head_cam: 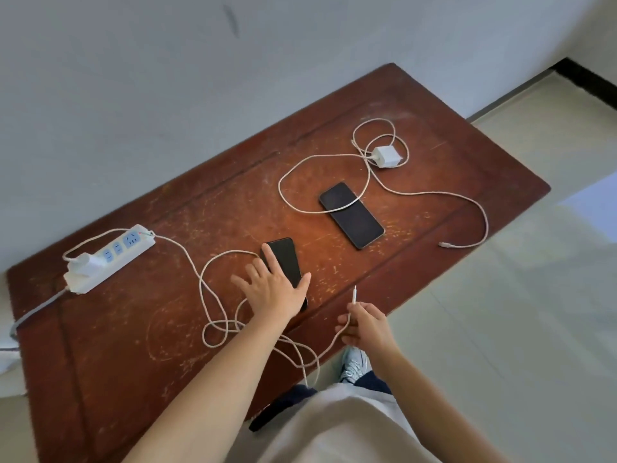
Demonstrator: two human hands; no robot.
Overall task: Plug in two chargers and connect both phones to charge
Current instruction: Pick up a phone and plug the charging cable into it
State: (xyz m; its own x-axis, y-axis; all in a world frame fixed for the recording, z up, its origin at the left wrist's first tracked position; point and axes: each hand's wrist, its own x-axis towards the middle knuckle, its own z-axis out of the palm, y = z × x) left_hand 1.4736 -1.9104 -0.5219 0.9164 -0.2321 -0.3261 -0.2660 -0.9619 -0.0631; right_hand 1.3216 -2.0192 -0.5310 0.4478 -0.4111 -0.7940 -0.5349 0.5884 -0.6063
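Note:
A white power strip (128, 250) lies at the table's left, with one white charger (87, 262) plugged into it. Its white cable (207, 295) loops across the table to my right hand (365, 324), which pinches the cable's plug end (354, 294) just off the table's front edge. My left hand (272, 285) lies flat with spread fingers on the near black phone (283, 259). A second black phone (355, 218) lies farther right, screen up. A second white charger (387, 156) sits loose near the back right, its cable (467, 202) coiled over that phone, its free plug (445, 244) on the table.
The worn brown wooden table (133, 345) stands against a pale wall (167, 78). The strip's grey cord (36, 310) runs off the left edge. Tiled floor (517, 312) lies to the right, with my shoe (354, 364) below the table's front edge.

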